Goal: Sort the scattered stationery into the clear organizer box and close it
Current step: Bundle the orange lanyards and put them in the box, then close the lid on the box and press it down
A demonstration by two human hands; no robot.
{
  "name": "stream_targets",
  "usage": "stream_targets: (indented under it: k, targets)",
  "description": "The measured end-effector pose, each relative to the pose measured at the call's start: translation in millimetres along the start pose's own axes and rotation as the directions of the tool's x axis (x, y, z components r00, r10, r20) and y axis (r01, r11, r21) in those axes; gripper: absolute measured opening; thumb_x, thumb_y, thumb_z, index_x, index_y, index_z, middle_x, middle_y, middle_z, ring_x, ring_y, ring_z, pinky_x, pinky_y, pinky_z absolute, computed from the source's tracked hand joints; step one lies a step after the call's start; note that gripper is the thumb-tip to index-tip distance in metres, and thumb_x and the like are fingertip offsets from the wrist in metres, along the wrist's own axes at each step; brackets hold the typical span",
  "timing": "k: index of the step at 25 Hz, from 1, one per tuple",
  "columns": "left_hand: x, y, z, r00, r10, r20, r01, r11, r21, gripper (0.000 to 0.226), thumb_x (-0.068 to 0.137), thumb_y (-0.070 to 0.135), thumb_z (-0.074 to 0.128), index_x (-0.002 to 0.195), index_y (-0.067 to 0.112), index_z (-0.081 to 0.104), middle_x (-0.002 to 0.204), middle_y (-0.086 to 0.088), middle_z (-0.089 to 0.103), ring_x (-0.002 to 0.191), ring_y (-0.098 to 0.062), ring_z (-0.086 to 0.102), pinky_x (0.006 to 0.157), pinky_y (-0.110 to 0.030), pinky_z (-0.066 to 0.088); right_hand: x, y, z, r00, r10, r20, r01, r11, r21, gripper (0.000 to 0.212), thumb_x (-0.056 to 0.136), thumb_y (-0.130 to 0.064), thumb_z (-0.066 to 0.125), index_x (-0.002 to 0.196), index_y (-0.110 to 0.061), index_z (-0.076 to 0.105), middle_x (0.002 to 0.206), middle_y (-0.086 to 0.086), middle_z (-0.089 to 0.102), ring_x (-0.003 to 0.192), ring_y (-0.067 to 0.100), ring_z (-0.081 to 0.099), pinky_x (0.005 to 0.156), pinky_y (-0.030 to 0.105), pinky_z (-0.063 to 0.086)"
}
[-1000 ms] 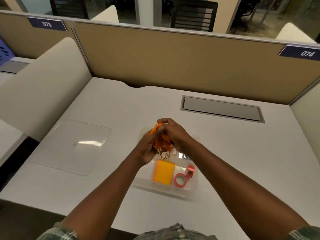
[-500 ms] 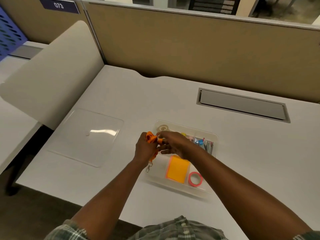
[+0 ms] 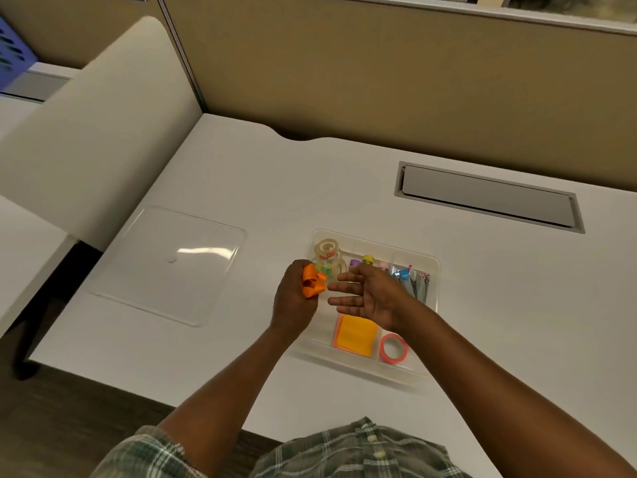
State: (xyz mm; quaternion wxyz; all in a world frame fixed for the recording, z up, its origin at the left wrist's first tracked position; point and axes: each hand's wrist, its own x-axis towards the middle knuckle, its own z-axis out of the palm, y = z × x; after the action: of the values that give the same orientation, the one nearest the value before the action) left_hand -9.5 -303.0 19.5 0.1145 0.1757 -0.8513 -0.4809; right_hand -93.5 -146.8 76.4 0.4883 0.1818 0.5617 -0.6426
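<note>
Meanwhile, the clear organizer box sat open on the white desk, and it serves as the landmark for everything else. Its clear lid lay flat on the desk well to the left of the box, apart from it. The left hand hovered at the box's left edge, curled tight around a bunched orange lanyard, which bulged out between thumb and fingers. The right hand was held above the middle of the box, palm turned toward the left hand, fingers spread and loose, gripping nothing; a small gap lay between it and the lanyard.

Inside the box, clear tape rolls were in the far-left compartment. Small coloured caps showed along the far side, what they belonged to being too small to tell. Blue and metallic items filled the far-right compartment. An orange sticky-note pad lay in the near part, and a pink tape ring was just to its right, in the near-right corner.
</note>
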Motion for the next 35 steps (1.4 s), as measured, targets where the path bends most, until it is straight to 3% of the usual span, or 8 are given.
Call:
stream_targets:
  k: [5, 11, 16, 18, 22, 25, 28, 35]
  targets:
    - [-8.1, -4.0, 6.8, 0.949, 0.097, 0.301, -0.220, 0.885, 0.409, 0.078, 0.075, 0.031, 0.075, 0.143, 0.013, 0.041, 0.127, -0.011, 0.054, 0.113, -0.028, 0.053, 0.090, -0.039, 0.051, 2.2, 10.6, 6.4, 0.992, -0.092, -0.084, 0.063, 0.950, -0.307, 0.030, 0.095, -0.035, 0.054, 0.116, -0.015, 0.062, 0.107, 0.011, 0.072, 0.090, 0.026, 0.070, 0.079, 0.037, 0.057]
    - [-6.0, -3.4, -7.0, 0.919, 0.201, 0.339, -0.336, 0.848, 0.409, 0.078, 0.074, 0.051, 0.066, 0.140, 0.015, 0.046, 0.123, -0.009, 0.054, 0.109, -0.024, 0.051, 0.086, -0.037, 0.050, 2.6, 17.1, 19.2, 0.972, -0.229, -0.058, 0.164, 0.833, -0.528, 0.022, 0.093, -0.028, 0.053, 0.105, -0.015, 0.067, 0.107, 0.011, 0.070, 0.097, 0.026, 0.068, 0.087, 0.043, 0.056]
    - [15.8, -28.8, -44.4, 0.997, 0.011, -0.074, 0.024, 0.891, 0.452, 0.037, 0.086, 0.024, 0.065, 0.119, 0.008, 0.060, 0.112, -0.014, 0.057, 0.103, -0.029, 0.056, 0.080, -0.040, 0.051, 1.5, 42.9, 27.7, 0.932, -0.253, 0.260, 0.321, 0.244, -0.915, 0.029, 0.092, -0.030, 0.053, 0.116, -0.020, 0.066, 0.116, 0.004, 0.068, 0.103, 0.022, 0.061, 0.088, 0.035, 0.047]
    - [22.9, -47.1, -63.1, 0.962, -0.222, -0.160, 0.274, 0.762, 0.587, 0.038, 0.088, 0.023, 0.062, 0.121, 0.005, 0.055, 0.118, -0.017, 0.053, 0.109, -0.033, 0.053, 0.086, -0.042, 0.049, 3.7, 52.4, 31.8, 0.929, -0.213, 0.304, 0.328, 0.089, -0.940, 0.029, 0.091, -0.028, 0.055, 0.116, -0.016, 0.064, 0.116, 0.006, 0.067, 0.104, 0.025, 0.061, 0.085, 0.034, 0.047]
    - [21.2, -78.0, -91.0, 0.889, -0.386, -0.247, 0.435, 0.540, 0.721, 0.029, 0.088, 0.012, 0.055, 0.115, 0.003, 0.050, 0.117, -0.018, 0.051, 0.106, -0.035, 0.053, 0.082, -0.041, 0.047, 1.8, 62.3, 36.7, 0.824, -0.508, 0.250, 0.277, -0.024, -0.961, 0.027, 0.091, -0.034, 0.055, 0.109, -0.017, 0.063, 0.111, 0.006, 0.059, 0.101, 0.026, 0.058, 0.078, 0.036, 0.050]
    - [17.1, -91.1, -96.9, 0.872, -0.428, -0.238, 0.456, 0.530, 0.715, 0.024, 0.089, 0.006, 0.050, 0.113, 0.003, 0.052, 0.113, -0.018, 0.056, 0.104, -0.036, 0.057, 0.084, -0.041, 0.046, 3.1, 72.2, 28.7, 0.728, -0.587, 0.354, 0.342, -0.137, -0.930, 0.053, 0.090, -0.039, 0.057, 0.136, -0.014, 0.051, 0.141, 0.011, 0.049, 0.127, 0.030, 0.048, 0.098, 0.038, 0.047]
    - [11.1, -93.8, -94.4, 0.883, -0.412, -0.224, 0.436, 0.549, 0.713, 0.021, 0.088, 0.001, 0.046, 0.108, 0.001, 0.053, 0.108, -0.018, 0.060, 0.099, -0.036, 0.060, 0.082, -0.041, 0.048, 14.4, 74.3, 23.0, 0.760, -0.477, 0.442, 0.331, -0.301, -0.894, 0.079, 0.095, -0.055, 0.043, 0.157, -0.013, 0.018, 0.166, 0.012, 0.009, 0.153, 0.029, 0.010, 0.123, 0.045, 0.017]
    - [6.0, -68.3, -84.3, 0.948, -0.254, -0.190, 0.311, 0.628, 0.713, 0.022, 0.070, -0.002, 0.056, 0.092, -0.001, 0.056, 0.087, -0.020, 0.060, 0.079, -0.041, 0.063, 0.061, -0.042, 0.048, 31.0, 87.1, 19.9, 0.864, -0.258, 0.432, 0.276, -0.476, -0.835, 0.087, 0.096, -0.069, 0.022, 0.158, -0.012, 0.001, 0.166, 0.011, -0.004, 0.154, 0.028, -0.008, 0.124, 0.048, -0.006]
